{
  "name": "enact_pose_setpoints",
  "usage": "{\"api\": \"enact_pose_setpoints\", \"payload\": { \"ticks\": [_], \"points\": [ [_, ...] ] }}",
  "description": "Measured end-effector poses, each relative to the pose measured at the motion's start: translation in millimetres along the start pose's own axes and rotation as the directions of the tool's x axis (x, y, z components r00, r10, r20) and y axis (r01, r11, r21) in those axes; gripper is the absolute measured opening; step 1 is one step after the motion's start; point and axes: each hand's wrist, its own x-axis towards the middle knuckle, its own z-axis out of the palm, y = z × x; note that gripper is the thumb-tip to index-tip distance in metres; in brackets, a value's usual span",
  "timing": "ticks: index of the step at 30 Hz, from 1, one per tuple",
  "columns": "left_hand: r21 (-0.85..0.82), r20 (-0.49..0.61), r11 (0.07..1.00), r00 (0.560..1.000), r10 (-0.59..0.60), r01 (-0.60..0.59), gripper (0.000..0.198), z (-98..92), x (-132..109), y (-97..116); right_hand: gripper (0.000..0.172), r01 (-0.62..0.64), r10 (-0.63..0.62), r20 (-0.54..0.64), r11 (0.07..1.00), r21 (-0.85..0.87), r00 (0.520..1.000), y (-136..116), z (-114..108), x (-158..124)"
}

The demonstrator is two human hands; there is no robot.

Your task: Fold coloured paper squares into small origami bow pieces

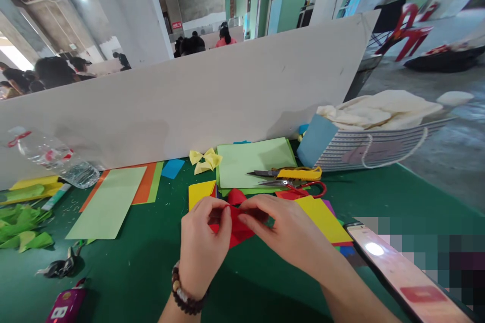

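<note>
Red paper (242, 234) is up between my two hands, over the middle of the worktop (140, 272). From far off, I see my left hand (206, 242) pinch its left side and my right hand (276, 222) pinch its right side, thumbs and fingers tight on it. It looks bent, so I think the piece is part made; I can't tell how many folds are left. A yellow paper shape (204, 161) near the far edge looks done. Cut green bits (22, 227) lie loose in a heap on the left.

I have good room left of my left hand. The near edge is out of sight. My right side is tighter: yellow sheets (322, 217) and a phone (401, 272) lie close to that arm, and a bag (341, 154) sits by the far right corner.
</note>
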Motion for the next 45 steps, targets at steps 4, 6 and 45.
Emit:
{"api": "enact_pose_setpoints", "payload": {
  "ticks": [4,6,45],
  "points": [
    [0.003,-0.055,1.0,0.998,0.003,-0.003,0.008,0.3,-1,0,0.021,0.005,-0.004,0.011,0.998,-0.059,1.0,2,-1,-2],
    [-0.026,-0.018,0.999,1.0,-0.019,0.019,0.007,0.7,-1,1,0.022,0.021,-0.02,0.01,0.996,-0.089,1.0,4,-1,-2],
    [-0.671,0.083,0.701,0.963,-0.255,0.244,0.018,22.2,0,6,0.008,0.194,-0.19,-0.34,0.981,-0.022,0.921,-8,10,-4]
  ]
}}
